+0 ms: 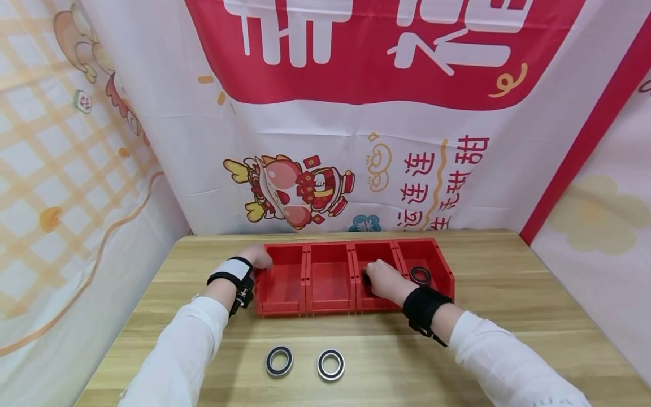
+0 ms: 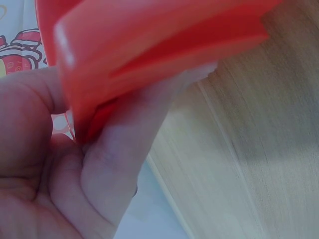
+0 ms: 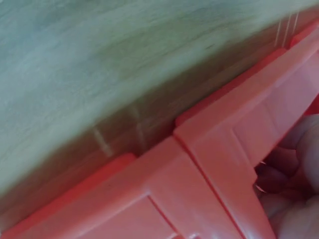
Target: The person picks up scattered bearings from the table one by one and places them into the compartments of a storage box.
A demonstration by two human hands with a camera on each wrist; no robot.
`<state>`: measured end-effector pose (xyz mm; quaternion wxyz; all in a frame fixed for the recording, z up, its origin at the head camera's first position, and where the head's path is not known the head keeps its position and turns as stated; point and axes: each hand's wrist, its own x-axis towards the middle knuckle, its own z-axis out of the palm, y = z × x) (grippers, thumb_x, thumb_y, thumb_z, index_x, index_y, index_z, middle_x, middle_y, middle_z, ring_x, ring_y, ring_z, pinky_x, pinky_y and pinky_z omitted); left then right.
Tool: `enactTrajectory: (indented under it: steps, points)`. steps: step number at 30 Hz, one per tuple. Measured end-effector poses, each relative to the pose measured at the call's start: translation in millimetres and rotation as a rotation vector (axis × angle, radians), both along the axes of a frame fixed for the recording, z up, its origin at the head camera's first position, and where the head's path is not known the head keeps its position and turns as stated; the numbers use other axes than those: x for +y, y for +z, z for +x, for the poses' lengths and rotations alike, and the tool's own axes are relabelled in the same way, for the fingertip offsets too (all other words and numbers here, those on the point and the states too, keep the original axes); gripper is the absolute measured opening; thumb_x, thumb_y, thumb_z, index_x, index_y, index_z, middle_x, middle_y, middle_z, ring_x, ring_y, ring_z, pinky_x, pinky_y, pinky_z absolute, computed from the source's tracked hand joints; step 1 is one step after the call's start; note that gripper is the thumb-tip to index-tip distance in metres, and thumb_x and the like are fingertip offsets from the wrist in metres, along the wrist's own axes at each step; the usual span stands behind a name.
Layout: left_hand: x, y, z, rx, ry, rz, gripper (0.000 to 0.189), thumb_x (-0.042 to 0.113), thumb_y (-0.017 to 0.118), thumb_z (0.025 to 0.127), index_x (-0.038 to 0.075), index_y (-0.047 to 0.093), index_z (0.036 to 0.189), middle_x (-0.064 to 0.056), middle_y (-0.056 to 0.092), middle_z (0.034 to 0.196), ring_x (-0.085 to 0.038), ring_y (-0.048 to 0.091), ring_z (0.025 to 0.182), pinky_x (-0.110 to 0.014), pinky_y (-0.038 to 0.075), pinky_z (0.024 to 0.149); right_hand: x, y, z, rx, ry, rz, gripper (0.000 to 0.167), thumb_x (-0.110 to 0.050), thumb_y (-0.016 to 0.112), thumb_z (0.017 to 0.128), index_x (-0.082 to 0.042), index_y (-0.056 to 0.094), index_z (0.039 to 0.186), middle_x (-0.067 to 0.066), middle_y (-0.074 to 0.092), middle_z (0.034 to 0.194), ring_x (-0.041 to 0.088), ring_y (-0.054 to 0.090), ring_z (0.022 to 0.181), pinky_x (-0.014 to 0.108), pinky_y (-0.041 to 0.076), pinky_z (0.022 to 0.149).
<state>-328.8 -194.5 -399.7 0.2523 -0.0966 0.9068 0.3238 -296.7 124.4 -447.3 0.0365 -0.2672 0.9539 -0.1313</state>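
Note:
A row of red plastic bins [image 1: 328,311] stands on the wooden table. My left hand [image 1: 257,258] grips the left side wall of the leftmost bin, and the left wrist view has thumb and fingers on either side of the red wall [image 2: 114,55]. Down in the third bin from the left, my right hand [image 1: 385,278] pinches a dark bearing [image 1: 367,278], mostly hidden by the fingers. In the right wrist view the curled fingers [image 3: 284,172] show just behind the bin wall [image 3: 214,149]. Another bearing [image 1: 420,284] lies in the rightmost bin.
Two ball bearings with dark seals and metal rims, a left one [image 1: 269,362] and a right one [image 1: 321,366], lie flat on the table [image 1: 376,362] in front of the bins. Behind the table hangs a printed cloth [image 1: 305,124], with more cloth at both sides.

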Motion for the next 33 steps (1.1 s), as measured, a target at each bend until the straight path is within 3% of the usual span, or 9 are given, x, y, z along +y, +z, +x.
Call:
enactTrajectory:
  steps: [5,10,14,16,19,21,24,27,33]
  points:
    - [0.5,-3.6,-1.6,0.008,0.009,0.01,0.029,-0.003,0.05,0.081,-0.007,0.048,0.11,-0.017,0.049,0.097,-0.026,0.054,0.07,-0.028,0.048,0.05,1.2,5.4,-3.4,-0.027,0.029,0.049,0.007,0.001,0.067,0.078,-0.005,0.065,0.081,0.001,0.056,0.064,0.013,0.051,0.059,0.028,0.049,0.062]
    - [3.2,2.3,4.1,0.021,-0.02,-0.017,0.023,-0.002,0.05,0.081,-0.008,0.05,0.104,-0.017,0.05,0.094,-0.025,0.054,0.068,-0.027,0.047,0.049,1.3,36.0,-6.1,-0.087,-0.012,0.059,0.037,-0.012,0.07,0.079,-0.004,0.062,0.114,0.011,0.066,0.09,0.015,0.059,0.067,0.031,0.052,0.069]
    - [3.4,1.9,3.5,0.008,-0.005,0.011,0.028,-0.003,0.049,0.082,-0.008,0.049,0.109,-0.017,0.049,0.096,-0.027,0.056,0.072,-0.028,0.049,0.05,1.4,79.1,2.5,0.006,-0.018,-0.004,0.051,-0.027,0.065,0.084,-0.004,0.052,0.127,0.014,0.065,0.101,0.017,0.065,0.075,0.033,0.052,0.075]
    - [2.7,1.1,2.7,0.004,0.002,0.022,0.03,-0.003,0.05,0.082,-0.008,0.047,0.111,-0.018,0.049,0.098,-0.027,0.056,0.073,-0.029,0.05,0.051,0.3,100.4,11.0,0.093,0.007,-0.032,0.057,-0.034,0.063,0.085,-0.006,0.047,0.132,0.016,0.061,0.111,0.022,0.062,0.093,0.037,0.049,0.082]
    - [1.1,0.4,1.3,0.007,-0.003,0.011,0.029,-0.001,0.05,0.083,-0.008,0.047,0.111,-0.018,0.049,0.097,-0.026,0.056,0.07,-0.03,0.051,0.051,-4.6,123.7,28.1,0.228,0.048,-0.052,0.069,-0.042,0.06,0.085,-0.015,0.032,0.142,0.015,0.037,0.14,0.032,0.041,0.123,0.048,0.037,0.095]
    - [0.7,0.8,1.3,0.011,-0.024,-0.012,0.026,-0.001,0.05,0.083,-0.008,0.047,0.108,-0.018,0.05,0.095,-0.025,0.055,0.066,-0.03,0.05,0.051,-10.0,132.2,41.9,0.299,0.081,-0.045,0.077,-0.047,0.058,0.084,-0.024,0.02,0.146,0.013,0.021,0.148,0.035,0.026,0.13,0.055,0.027,0.1]
    - [0.6,3.1,1.6,0.027,-0.053,-0.063,0.024,0.0,0.05,0.082,-0.007,0.048,0.105,-0.017,0.05,0.092,-0.023,0.054,0.064,-0.03,0.05,0.05,-20.6,131.8,62.8,0.386,0.158,-0.013,0.083,-0.052,0.057,0.082,-0.032,0.008,0.146,0.006,0.0,0.152,0.033,0.005,0.136,0.061,0.014,0.101]
    - [1.1,4.5,2.1,0.04,-0.068,-0.092,0.024,0.0,0.05,0.081,-0.007,0.048,0.104,-0.016,0.05,0.091,-0.023,0.054,0.066,-0.03,0.05,0.051,-30.1,119.1,82.3,0.44,0.248,0.021,0.085,-0.056,0.056,0.081,-0.035,0.006,0.146,0.002,-0.012,0.151,0.03,-0.01,0.136,0.063,0.008,0.101]
    - [1.1,3.1,2.4,0.04,-0.082,-0.087,0.022,0.001,0.049,0.082,-0.008,0.05,0.103,-0.016,0.051,0.089,-0.023,0.054,0.064,-0.029,0.049,0.05,-39.2,80.0,109.9,0.4,0.361,0.078,0.081,-0.063,0.048,0.081,-0.038,0.005,0.145,0.001,-0.013,0.151,0.031,-0.014,0.135,0.066,0.008,0.099]
